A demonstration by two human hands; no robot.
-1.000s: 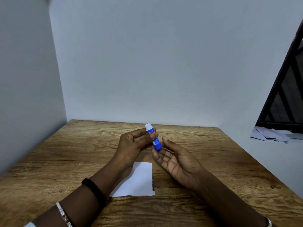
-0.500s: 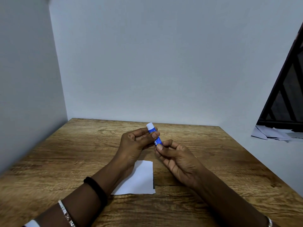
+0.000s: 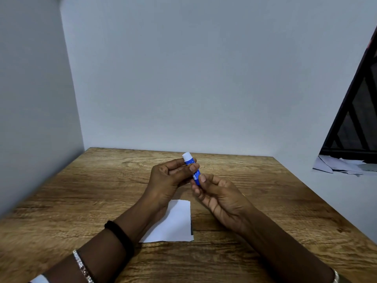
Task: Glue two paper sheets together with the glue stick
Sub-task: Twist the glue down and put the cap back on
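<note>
The left hand (image 3: 167,178) is gripping the upper part of the glue stick (image 3: 193,170), with the thumb and the curled fingers around its blue body. The right hand (image 3: 220,197) is pinching the lower end of the same stick between the thumb and the fingertips. So both hands are closing on the stick and neither is free. The stick is being held in the air above the table (image 3: 102,190), tilted, with its white end (image 3: 186,156) pointing up and away from the person.

The paper (image 3: 175,223) is lying flat on the table just below the hands, and the left wrist is covering part of it. A dark strip is showing along its right edge; I cannot tell if a second sheet is lying under it.

In my judgement the person is doing the opening step: the glue is not yet touching any paper. I cannot tell which end is the cap. The next move is calling for a pull or a twist between the two hands, one holding firm and the other turning. After that one hand is needing to go down to steady the paper.
</note>
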